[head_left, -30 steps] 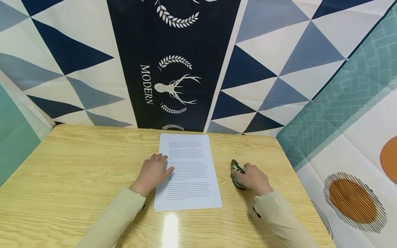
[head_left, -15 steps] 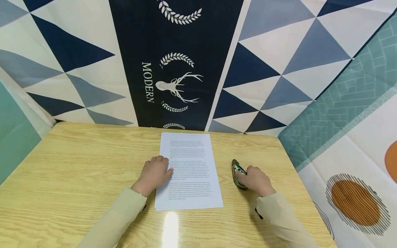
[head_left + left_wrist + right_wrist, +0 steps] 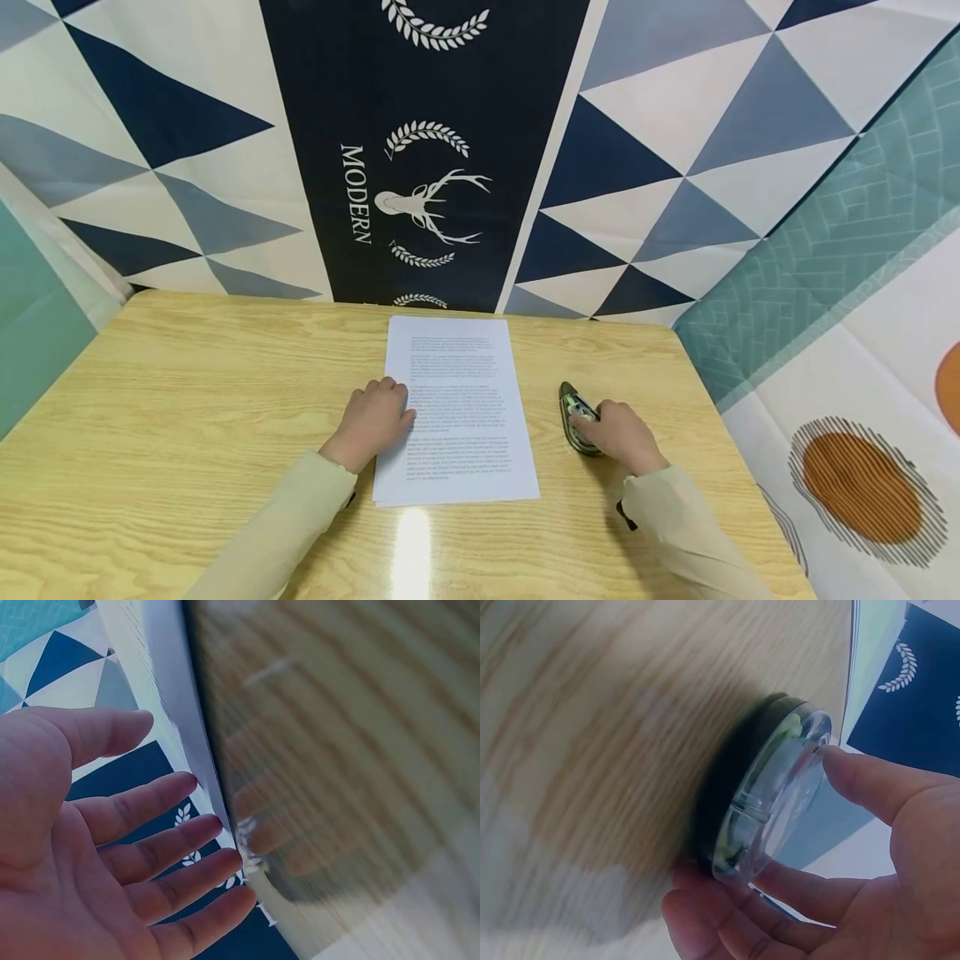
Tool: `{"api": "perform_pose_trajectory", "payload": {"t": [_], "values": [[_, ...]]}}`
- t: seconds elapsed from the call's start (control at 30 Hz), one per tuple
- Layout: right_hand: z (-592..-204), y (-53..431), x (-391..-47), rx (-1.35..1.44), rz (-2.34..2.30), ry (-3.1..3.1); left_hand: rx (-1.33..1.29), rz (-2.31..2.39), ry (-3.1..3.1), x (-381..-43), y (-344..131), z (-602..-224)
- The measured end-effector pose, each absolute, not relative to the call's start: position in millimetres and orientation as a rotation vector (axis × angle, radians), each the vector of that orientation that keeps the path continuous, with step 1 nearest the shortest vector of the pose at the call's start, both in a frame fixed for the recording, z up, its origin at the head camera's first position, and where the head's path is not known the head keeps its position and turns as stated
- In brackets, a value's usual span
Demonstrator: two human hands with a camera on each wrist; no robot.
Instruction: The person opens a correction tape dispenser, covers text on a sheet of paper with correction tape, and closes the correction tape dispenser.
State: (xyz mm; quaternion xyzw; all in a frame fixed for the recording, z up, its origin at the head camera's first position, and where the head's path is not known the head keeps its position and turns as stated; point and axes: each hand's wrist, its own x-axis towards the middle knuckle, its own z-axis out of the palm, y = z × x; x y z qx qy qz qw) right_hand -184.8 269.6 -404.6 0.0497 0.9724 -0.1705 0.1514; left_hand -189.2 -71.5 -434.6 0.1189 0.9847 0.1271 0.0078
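Near the centre of the head frame, your left hand (image 3: 369, 423) rests at the left edge of the printed sheets (image 3: 468, 417), its grip loose, fingers nearly straight. Right of centre, your right hand (image 3: 622, 435) has a narrow grip, thumb and fingers pinching the small green device (image 3: 571, 402) low over the wooden surface (image 3: 187, 392), well apart from the sheets.

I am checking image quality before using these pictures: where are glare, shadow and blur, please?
Head: a glare streak on the table, on the near side of the paper; a soft shadow beside the right sleeve. Left wrist: table blurred, left hand clearer. Right wrist: table soft, green plastic object clearer, bluish cast.
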Motion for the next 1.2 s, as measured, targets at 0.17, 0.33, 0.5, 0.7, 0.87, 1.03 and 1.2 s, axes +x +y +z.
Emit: {"api": "perform_pose_trajectory", "payload": {"t": [0.17, 0.33, 0.5, 0.7, 0.87, 1.03, 1.2], "values": [[-407.2, 272.3, -184.7, 0.163, -0.568, 2.785, 0.389, 0.393, 3.077, -189.5, -70.9, -435.7], [-410.9, 275.5, -185.2, 0.170, -0.618, 2.787, 0.394, 0.375, 3.085, -190.5, -70.1, -434.7], [-413.8, 277.0, -185.2, 0.165, -0.718, 2.771, 0.392, 0.362, 3.078, -190.9, -69.2, -433.0], [-417.7, 277.3, -185.0, 0.220, -0.861, 2.698, 0.395, 0.347, 3.069, -191.3, -69.2, -433.2], [-419.8, 275.6, -184.4, 0.224, -1.023, 2.633, 0.399, 0.339, 3.068, -190.9, -70.0, -434.8], [-418.5, 271.9, -185.3, 0.210, -1.178, 2.595, 0.395, 0.345, 3.065, -191.4, -70.3, -433.6], [-412.0, 265.3, -185.1, 0.174, -1.240, 2.609, 0.392, 0.349, 3.067, -191.1, -70.2, -431.5]]}}
